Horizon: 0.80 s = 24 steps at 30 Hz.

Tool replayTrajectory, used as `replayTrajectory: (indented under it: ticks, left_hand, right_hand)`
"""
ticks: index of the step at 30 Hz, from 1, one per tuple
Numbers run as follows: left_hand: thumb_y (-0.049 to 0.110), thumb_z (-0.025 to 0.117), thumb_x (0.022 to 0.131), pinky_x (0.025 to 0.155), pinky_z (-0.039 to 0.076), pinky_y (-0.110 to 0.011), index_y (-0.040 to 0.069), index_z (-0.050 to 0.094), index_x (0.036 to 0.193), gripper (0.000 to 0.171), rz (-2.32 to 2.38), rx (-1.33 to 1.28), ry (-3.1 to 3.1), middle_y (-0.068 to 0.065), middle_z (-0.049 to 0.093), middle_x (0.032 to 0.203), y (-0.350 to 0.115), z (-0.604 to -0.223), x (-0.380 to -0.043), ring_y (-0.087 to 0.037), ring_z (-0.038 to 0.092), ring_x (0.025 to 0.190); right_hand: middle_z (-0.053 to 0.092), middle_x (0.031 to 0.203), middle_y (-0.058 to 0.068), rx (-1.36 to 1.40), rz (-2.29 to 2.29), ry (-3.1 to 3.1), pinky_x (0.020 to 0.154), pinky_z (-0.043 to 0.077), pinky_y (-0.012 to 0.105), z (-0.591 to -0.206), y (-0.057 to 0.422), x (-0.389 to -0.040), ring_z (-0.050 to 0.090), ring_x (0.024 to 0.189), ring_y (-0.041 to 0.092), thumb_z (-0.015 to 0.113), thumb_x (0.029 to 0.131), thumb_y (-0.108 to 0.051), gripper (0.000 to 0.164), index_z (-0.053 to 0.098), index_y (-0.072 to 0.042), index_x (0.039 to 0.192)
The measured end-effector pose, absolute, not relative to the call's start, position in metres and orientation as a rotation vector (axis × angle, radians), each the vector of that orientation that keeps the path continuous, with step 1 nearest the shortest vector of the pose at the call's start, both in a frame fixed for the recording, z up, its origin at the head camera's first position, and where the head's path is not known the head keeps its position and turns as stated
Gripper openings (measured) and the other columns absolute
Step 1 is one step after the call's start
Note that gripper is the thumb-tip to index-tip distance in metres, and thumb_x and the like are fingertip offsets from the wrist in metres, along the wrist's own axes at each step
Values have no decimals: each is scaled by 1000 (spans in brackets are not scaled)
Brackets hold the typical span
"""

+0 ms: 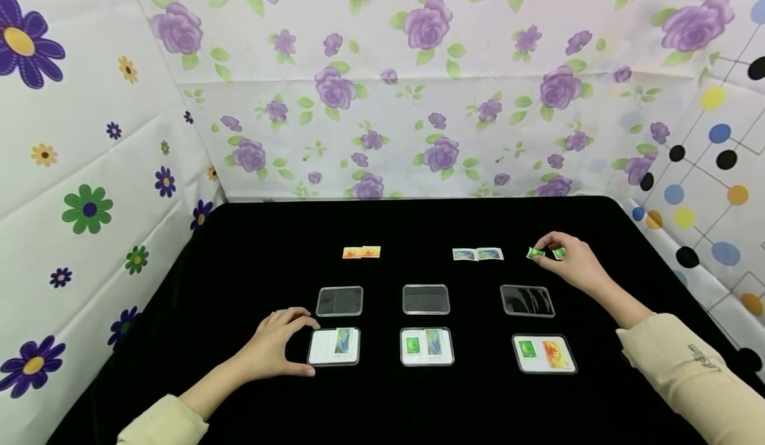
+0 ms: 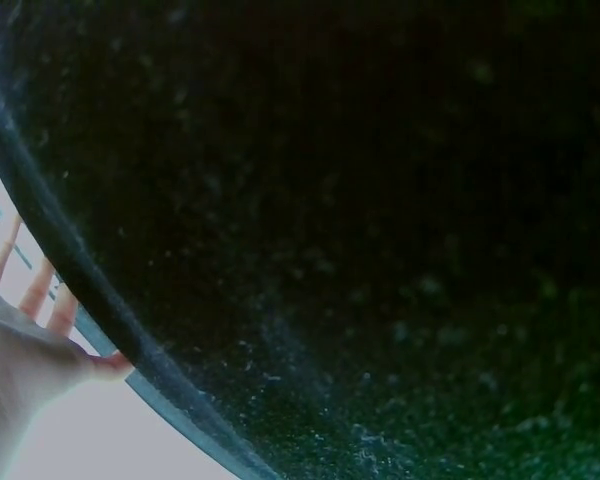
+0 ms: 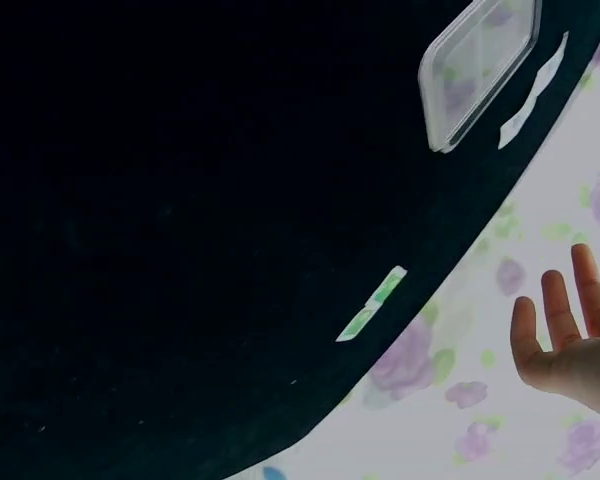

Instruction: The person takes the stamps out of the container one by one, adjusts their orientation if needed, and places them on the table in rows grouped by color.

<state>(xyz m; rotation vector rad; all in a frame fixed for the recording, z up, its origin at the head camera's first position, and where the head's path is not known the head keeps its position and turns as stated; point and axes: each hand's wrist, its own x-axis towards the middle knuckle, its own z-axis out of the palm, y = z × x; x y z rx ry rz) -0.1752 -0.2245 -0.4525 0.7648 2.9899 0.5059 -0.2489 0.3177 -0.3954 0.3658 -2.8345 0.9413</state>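
Observation:
My right hand (image 1: 570, 264) pinches a small green stamp (image 1: 534, 253) at the back right, just over the black cloth. Another green stamp (image 1: 558, 254) shows partly behind the fingers. At the front left, my left hand (image 1: 271, 345) has its thumb and forefinger spread, fingertips right at the left corners of a white-backed case (image 1: 321, 348). A blue-green picture stamp (image 1: 342, 341) lies in that case. The left wrist view catches the left hand (image 2: 30, 350) only at its edge; the right wrist view shows part of the right hand (image 3: 580, 365).
A middle case (image 1: 427, 360) holds a green and a blue stamp; the right case (image 1: 532, 365) a green and an orange one. Clear covers (image 1: 339, 301) lie in a row behind. Orange stamps (image 1: 361, 252) and blue stamps (image 1: 477, 254) lie farther back. Flowered cloth walls (image 1: 382, 133) enclose the table.

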Motion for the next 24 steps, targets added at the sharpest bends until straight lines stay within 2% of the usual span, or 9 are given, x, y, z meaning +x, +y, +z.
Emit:
replayTrajectory:
  ticks: [10,19,24]
  left_hand:
    - [50,83,60,95,30,-71,22,57,118,70,507,761,2992,-12,50,131,-226,-453,-175,-40,44,120]
    - [50,83,59,94,30,-71,23,57,117,69,502,769,2999,-12,51,131,-225,-451,-176,-41,45,120]
    - [50,83,59,94,30,-71,23,58,117,68,503,753,2993,-12,51,131,-224,-452,-175,-41,45,120]
  right_hand:
    - [58,109,26,359,927,-2890,85,43,58,-404,335,-262,52,108,46,62,91,-16,21,58,0,103]
    - [62,101,24,465,780,-2914,83,43,58,-418,345,-270,55,100,44,67,85,-7,14,61,0,96]
    - [64,97,20,520,626,-2936,77,46,54,-427,353,-278,58,93,40,69,82,-8,14,63,-1,94]
